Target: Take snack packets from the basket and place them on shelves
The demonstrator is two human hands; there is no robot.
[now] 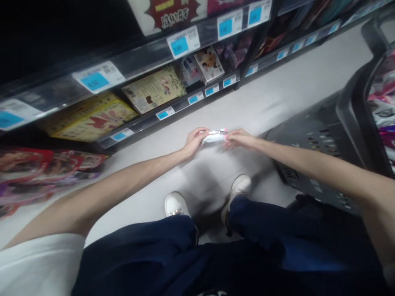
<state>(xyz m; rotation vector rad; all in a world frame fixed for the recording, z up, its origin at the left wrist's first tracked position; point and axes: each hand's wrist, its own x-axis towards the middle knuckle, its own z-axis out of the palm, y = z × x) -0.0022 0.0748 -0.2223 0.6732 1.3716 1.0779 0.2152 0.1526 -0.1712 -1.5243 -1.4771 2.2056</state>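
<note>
Together left hand (194,142), right hand (242,139) fingers pinch white packet (214,136); basket (321,127) (bright packs (382,102) inside) beside

I see a pale grey floor (277,94) running between dark metal shelves (145,65) edged with blue-and-white paper price tags (183,42) on my left and a dark grey perforated plastic cart (311,127) on my right.

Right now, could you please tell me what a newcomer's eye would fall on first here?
First, the small white packet held at mid-frame between the left hand and right hand. Next, the blue price tags along the shelf at upper left, and the dark crate at right.
</note>
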